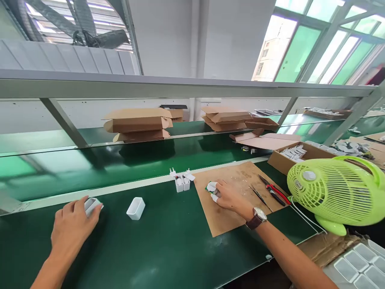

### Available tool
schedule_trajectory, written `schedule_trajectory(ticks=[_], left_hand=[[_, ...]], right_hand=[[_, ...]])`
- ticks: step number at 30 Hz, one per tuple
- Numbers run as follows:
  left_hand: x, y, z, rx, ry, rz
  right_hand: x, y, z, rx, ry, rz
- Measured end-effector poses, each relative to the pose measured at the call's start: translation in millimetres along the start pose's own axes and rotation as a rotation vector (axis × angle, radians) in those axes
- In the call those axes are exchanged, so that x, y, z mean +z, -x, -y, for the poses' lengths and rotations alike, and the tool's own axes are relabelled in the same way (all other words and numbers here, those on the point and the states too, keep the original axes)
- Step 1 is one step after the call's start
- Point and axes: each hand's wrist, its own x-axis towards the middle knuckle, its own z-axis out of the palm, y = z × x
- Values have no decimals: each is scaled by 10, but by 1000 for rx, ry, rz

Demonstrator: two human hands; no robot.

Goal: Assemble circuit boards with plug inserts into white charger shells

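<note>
My left hand (pixel 72 224) rests on the green bench at the left, its fingers closed round a small white plastic shell (pixel 92 205). A second white shell (pixel 136 208) lies open side up just to its right. My right hand (pixel 229 196), with a watch on the wrist and white tape on the fingertips, presses down on a small green circuit board (pixel 209 188) at the left edge of a brown cardboard sheet (pixel 228 218). Two white charger bodies with plug pins (pixel 182 180) stand at the bench's far edge between the hands.
Tweezers (pixel 260 197) and red-handled cutters (pixel 275 192) lie on the cardboard. A lime green fan (pixel 329 192) stands at the right. A carton of white parts (pixel 293 154), flat cartons (pixel 138 122) on the belt, and clear trays (pixel 357 261) surround the bench.
</note>
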Motion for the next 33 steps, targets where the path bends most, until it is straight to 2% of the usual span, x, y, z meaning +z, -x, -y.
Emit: schedule_trajectory(ticks=[2,4,5,7,10,12,15,21,25,28,31,33], left_hand=[[-17,22,-177,48,-19,-120],[-28,73,-420,134,91,-162],[-25,115,-550,198,191,-111],[-5,229,-786,293,380,71],[36,417,-998,357,510,348],[51,502,-1034,345,558,427],[46,541,-1014,309,618,451],[35,474,-1099,321,711,505],[94,450,-1273,266,733,611],[145,444,-1374,246,746,662],[164,454,-1400,239,753,689],[163,472,-1386,224,765,685]], right_hand=[[5,-10,175,-23,-90,23],[56,-47,370,-57,-269,91],[106,-79,464,-70,-357,136],[242,-174,627,-86,-458,209],[445,-347,800,-90,-427,215],[516,-428,878,-94,-414,198],[524,-441,968,-121,-402,190],[625,-280,1037,-381,-57,120],[757,-206,952,-418,-124,7],[796,-184,887,-434,-156,-18],[790,-191,871,-461,-195,-78],[754,-207,881,-474,-251,-172]])
